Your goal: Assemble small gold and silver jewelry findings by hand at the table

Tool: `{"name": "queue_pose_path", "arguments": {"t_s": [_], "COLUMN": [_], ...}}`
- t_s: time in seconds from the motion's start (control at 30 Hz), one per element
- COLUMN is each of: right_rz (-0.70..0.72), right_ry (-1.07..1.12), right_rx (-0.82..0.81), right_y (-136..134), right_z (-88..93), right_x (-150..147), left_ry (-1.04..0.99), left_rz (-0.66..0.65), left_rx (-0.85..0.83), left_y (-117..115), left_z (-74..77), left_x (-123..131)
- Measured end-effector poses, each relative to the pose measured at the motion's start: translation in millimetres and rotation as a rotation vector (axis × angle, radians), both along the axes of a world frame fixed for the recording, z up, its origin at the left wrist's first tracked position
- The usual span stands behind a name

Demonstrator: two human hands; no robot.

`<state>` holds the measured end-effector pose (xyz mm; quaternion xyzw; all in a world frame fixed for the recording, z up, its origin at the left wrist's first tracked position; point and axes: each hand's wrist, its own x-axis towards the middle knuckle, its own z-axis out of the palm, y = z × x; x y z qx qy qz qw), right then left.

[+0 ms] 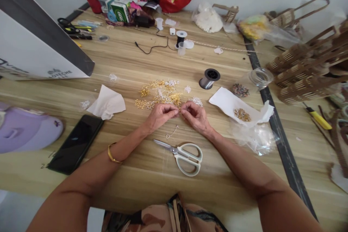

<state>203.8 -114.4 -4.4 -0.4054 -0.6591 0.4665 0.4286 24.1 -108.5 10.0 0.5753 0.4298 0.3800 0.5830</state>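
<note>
Your left hand (162, 115) and right hand (197, 117) are working close together near the gold jewellery findings (175, 98), both pinching a tiny piece (179, 111) too small to identify. A silver chain (176, 129) is lying nearer you. You are probably joining small parts; the next move is calling for a steady pinch.

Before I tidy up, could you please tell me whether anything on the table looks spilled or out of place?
Slightly: just beyond the left hand and right hand, small gold and silver pieces lie in loose, partly mingled heaps, whereas the gold-brown bits on the right sit on white paper. Nothing looks plainly damaged.
</note>
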Motion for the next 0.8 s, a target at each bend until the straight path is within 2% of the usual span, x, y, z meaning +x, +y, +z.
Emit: {"name": "queue_pose_path", "arguments": {"t_s": [0.17,0.27,0.47,0.63,0.8], "right_rz": [-0.072,-0.112,-0.105,-0.114,-0.112], "right_ry": [-0.008,-0.067,-0.199,-0.216,-0.238], "right_rx": [0.033,0.139,0.355,0.364,0.357], "right_y": [0.8,-0.6,-5.6,-6.2,-6.9], "right_z": [1.0,-0.3,-4.3,-6.3,-6.6], "right_x": [-0.4,-0.4,-1.1,-1.4,-2.1], "left_ry": [-0.026,0.002,0.045,0.051,0.085], "left_rz": [0.046,0.062,0.091,0.103,0.119], "left_rx": [-0.021,-0.006,0.028,0.026,0.097], "left_y": [1.9,2.0,1.2,0.9,0.2], "left_z": [-2.7,-2.0,0.6,-0.8,-2.4], "left_x": [0.1,-0.2,0.0,-0.1,-0.4]}}
